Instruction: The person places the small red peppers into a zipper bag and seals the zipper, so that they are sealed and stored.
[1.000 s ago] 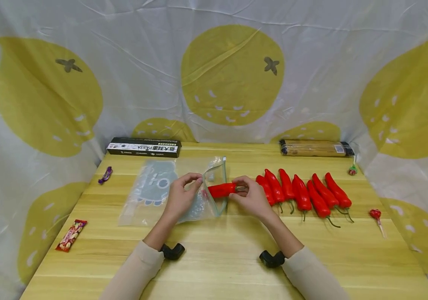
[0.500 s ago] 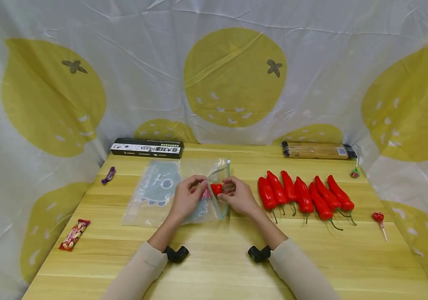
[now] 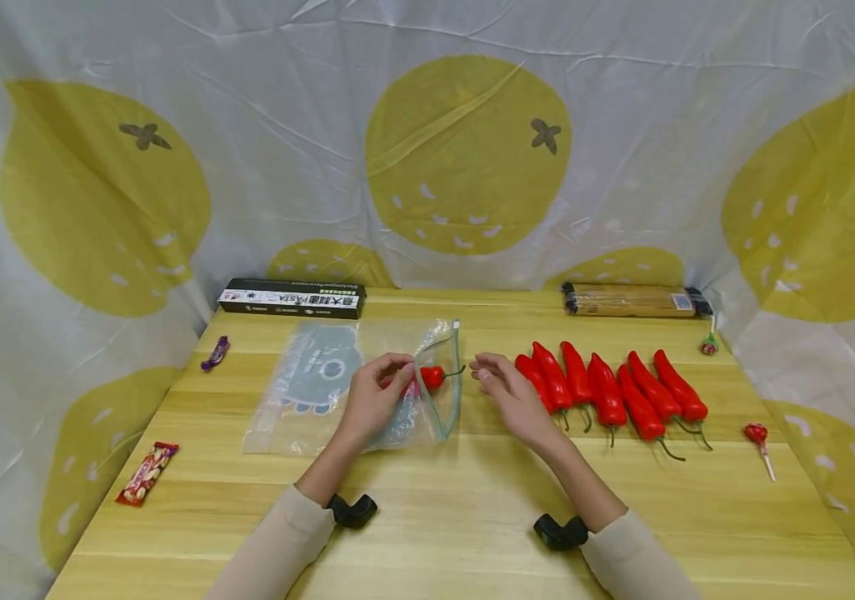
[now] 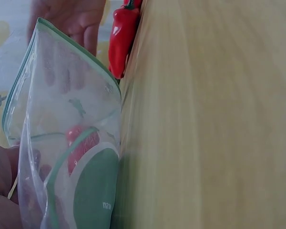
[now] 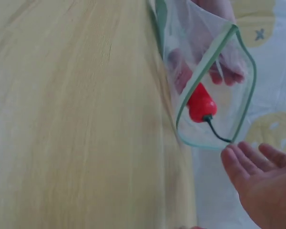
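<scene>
A red pepper [image 5: 201, 104] lay within the mouth of a clear, green-rimmed plastic bag [image 3: 270, 429] on a wood-grained counter [image 3: 442, 533], its thin, dark stem curving out to the rim in the close view from the right wrist. The head camera took in the wider scene: seven more peppers [image 3: 607, 390] ranged in a row at right, one partly covered by a hand, with a black-and-white pasta box [image 3: 292, 298] and a film-wrapped packet [image 3: 627, 301] along the back. From the left wrist, a solid green patch with small pale lettering showed on the bag's side, while the head view showed a grey-blue cartoon figure. The left hand [image 3: 375, 396], thumb and fingers together, pinched the bag near its opening and held it agape. The right hand [image 3: 510, 396] held nothing; its fingers, loosely extended and slightly bent, pointed toward the stem from just beyond the rim. Both forearms reached forward from cream sleeves [image 3: 273, 542], a black device [image 3: 352, 510] at each wrist. The bag's thin film was creased and shiny, the peppers glossy and tapered, and the cloth [image 3: 277, 150] behind wrinkled and printed with large yellow lemons.
</scene>
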A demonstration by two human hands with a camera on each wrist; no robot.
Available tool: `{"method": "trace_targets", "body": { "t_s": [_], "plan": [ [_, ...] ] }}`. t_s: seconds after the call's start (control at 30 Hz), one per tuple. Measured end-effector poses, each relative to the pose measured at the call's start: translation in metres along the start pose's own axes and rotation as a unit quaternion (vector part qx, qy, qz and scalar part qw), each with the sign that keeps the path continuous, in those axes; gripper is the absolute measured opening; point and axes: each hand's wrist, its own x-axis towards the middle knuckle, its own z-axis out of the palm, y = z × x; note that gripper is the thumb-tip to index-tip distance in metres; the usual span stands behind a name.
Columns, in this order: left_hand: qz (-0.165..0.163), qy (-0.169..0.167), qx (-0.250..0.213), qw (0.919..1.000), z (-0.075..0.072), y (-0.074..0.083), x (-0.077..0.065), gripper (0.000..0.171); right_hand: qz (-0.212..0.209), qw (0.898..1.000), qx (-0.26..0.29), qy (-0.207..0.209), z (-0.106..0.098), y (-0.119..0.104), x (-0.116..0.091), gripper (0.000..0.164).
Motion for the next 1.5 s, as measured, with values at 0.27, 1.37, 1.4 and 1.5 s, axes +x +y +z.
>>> {"method": "trace_targets", "body": {
  "t_s": [0.27,1.37,1.4,1.5],
  "plan": [
    [0.017,-0.003,-0.004,0.9998,-0.001,0.003,0.002,0.019,-0.003,0.999,-0.035,-0.008,0.004,0.017,0.013,0.056],
    [0.007,0.04,-0.064,0.9971,0.002,0.004,0.0,0.021,0.019,0.987,0.12,-0.106,0.042,0.012,0.03,0.053],
    [0.006,0.04,-0.071,0.9967,0.002,0.005,0.0,0.021,0.024,0.988,0.119,-0.096,0.039,0.011,0.03,0.051],
    [-0.002,0.04,-0.086,0.9955,-0.001,0.008,0.0,0.018,0.028,0.994,0.095,-0.04,0.028,0.01,0.025,0.044]
  ]
}}
